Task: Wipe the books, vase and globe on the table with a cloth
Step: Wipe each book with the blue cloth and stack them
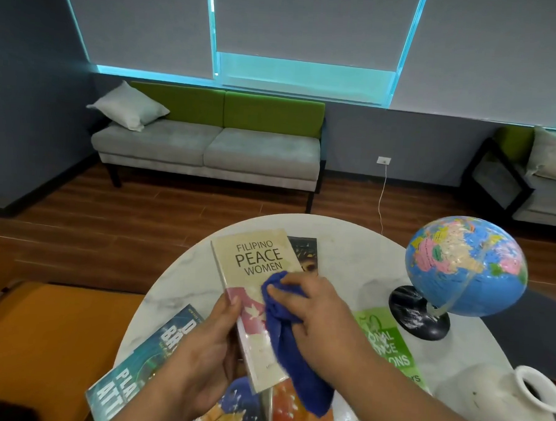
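A cream paperback titled "Filipino Peace Women" (257,263) is held tilted above the middle of a round white marble desk (357,262). The left hand (208,342) grips its near left edge, thumb lying on the cover. The right hand (310,305) is curled round a bunched blue cloth (295,349) and presses it against the lower half of the cover, the loose end trailing past the book's near corner.

More books lie flat on the desk around it: a dark one (305,250) just behind, a green one (388,345) to the right, a teal one (139,364) to the left hanging over the rim, and two brightly coloured covers (237,407) beneath the wrists.

A blue globe (467,265) on a black base stands at the right side of the desk, and a white vase (514,403) stands at the near right edge. Across the wooden floor, a grey and green sofa (209,145) with a pale cushion stands under blinded windows.
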Tool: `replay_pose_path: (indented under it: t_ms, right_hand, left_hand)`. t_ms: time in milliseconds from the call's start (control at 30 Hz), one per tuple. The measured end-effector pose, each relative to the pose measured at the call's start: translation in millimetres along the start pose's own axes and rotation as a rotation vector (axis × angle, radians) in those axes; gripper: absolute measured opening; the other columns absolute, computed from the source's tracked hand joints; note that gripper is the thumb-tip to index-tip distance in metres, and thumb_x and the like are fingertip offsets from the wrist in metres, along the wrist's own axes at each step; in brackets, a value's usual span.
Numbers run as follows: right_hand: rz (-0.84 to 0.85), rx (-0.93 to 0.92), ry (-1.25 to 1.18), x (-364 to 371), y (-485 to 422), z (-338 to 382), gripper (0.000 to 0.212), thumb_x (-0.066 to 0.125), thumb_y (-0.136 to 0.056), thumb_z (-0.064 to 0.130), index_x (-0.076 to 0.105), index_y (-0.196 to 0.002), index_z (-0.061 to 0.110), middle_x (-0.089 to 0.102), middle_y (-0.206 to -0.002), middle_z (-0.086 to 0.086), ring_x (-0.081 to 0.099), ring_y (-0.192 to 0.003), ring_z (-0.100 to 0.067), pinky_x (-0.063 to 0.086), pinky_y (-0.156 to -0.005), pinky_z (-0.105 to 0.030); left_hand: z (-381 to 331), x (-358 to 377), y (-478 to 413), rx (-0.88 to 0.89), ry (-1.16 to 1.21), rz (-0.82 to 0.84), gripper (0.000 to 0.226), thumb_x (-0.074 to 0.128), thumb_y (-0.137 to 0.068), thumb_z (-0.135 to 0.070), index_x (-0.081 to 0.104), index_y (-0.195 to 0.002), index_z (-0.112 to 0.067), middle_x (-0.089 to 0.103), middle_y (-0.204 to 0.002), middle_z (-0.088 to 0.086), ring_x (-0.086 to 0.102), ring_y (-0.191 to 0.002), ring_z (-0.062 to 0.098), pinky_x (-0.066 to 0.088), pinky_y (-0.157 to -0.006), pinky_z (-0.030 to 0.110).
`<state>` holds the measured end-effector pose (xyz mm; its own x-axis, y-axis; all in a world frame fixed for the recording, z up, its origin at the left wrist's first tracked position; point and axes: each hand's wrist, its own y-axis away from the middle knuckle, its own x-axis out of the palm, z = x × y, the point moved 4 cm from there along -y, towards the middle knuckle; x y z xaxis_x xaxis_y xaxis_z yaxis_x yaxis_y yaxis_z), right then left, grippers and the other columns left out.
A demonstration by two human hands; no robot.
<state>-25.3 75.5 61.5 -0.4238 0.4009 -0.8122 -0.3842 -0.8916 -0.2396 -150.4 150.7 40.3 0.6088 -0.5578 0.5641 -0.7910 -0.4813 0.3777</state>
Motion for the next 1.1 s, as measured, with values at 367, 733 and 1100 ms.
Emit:
replay_pose_path:
  t_ms: [367,733,1100]
  right_hand:
    - [-0.037,0.16,-0.365,-9,-6,5,0.052,0.052,-0.087,-0.006,0.061,-0.118,0.036,0.041,-0.119,0.028,0.043,-0.116,0.007,0.032,-0.1,-0.004]
    - [-0.143,0.195,-0.473,-13,-4,-11,0.049,0.054,-0.088,-0.004,0.061,-0.105,0.041,0.044,-0.118,0.026,0.046,-0.107,0.017,0.038,-0.094,-0.006]
    - [-0.068,-0.174,-0.074,-25,-15,28,0.035,0.043,-0.089,0.029,0.06,-0.119,0.039,0.037,-0.131,0.015,0.038,-0.122,-0.011,0.028,-0.102,-0.011]
  left_hand:
    - [-2,10,10,0.061,-0.275,0.248,0.087,0.057,-0.07,0.014,0.04,-0.132,-0.044,0.068,-0.119,0.009,0.064,-0.11,0.033,0.047,-0.094,0.056]
    - [-5,5,1,0.12,-0.333,0.051,0.059,0.066,-0.072,0.009,0.056,-0.122,-0.019,0.07,-0.106,0.018,0.066,-0.1,0.039,0.051,-0.09,0.057]
    - [-27,6,1,0.317,-0.788,-0.276,0.034,0.069,-0.079,0.002,0.069,-0.092,-0.03,0.074,-0.085,-0.006,0.069,-0.087,0.018,0.057,-0.083,0.041]
